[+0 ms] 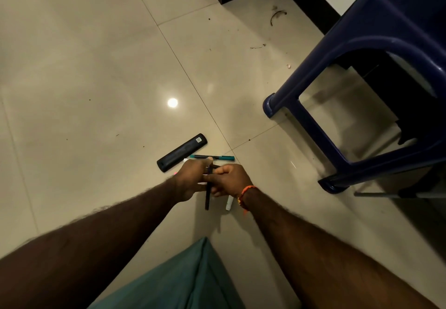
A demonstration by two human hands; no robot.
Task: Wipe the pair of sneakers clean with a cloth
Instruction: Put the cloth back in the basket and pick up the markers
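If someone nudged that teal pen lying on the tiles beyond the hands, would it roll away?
Probably yes. The teal pen looks slim and round and lies flat on the glossy floor tile, so a sideways push would likely roll or slide it. It looks rigid and light, easy to pinch up. The black remote control beside it, being flat, would more likely just slide.

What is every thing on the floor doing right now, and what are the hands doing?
Left hand: curled round the dark pen.
Right hand: fingers curled, meeting the left hand at the pen.
Dark pen: held above the floor.
Teal pen: lying flat on the floor.
Black remote: lying flat.
White marker: lying flat, partly hidden by the right wrist.
Blue stool: standing upright.
Sneakers, cloth: not in view.
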